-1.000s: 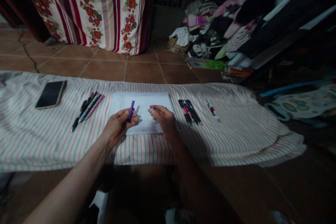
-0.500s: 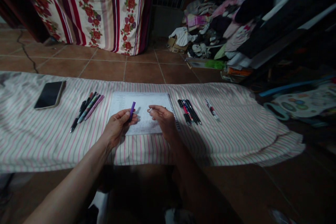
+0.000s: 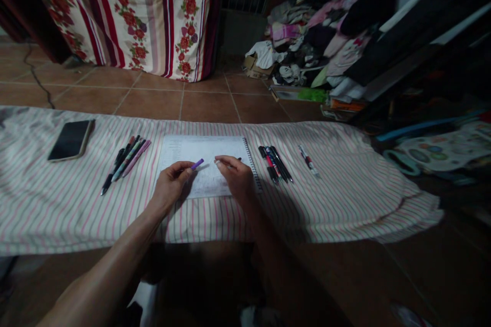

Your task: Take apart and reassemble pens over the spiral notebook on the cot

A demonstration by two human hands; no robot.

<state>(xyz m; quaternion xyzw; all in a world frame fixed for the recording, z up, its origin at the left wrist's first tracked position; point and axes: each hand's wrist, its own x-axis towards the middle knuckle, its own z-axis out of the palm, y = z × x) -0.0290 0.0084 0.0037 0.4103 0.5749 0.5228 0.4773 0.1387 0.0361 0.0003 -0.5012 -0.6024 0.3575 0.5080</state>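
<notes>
A spiral notebook (image 3: 205,149) lies open on a striped cloth (image 3: 345,184) spread over the floor. My left hand (image 3: 171,184) rests on the notebook's lower left, closed on a purple pen cap (image 3: 197,164) that points right. My right hand (image 3: 236,176) sits on the notebook's lower right, closed on a pen (image 3: 228,162) whose white end points toward the cap. The two hands are a few centimetres apart.
Several pens (image 3: 125,161) lie left of the notebook, a dark phone (image 3: 71,140) further left. More pens (image 3: 275,163) and a single pen (image 3: 308,160) lie to the right. A floral curtain (image 3: 146,10) hangs behind; a heap of clothes (image 3: 318,36) is at the back right.
My left hand has tipped the purple cap from upright to pointing right, toward the pen in my right hand. Both hands sit slightly lower on the notebook.
</notes>
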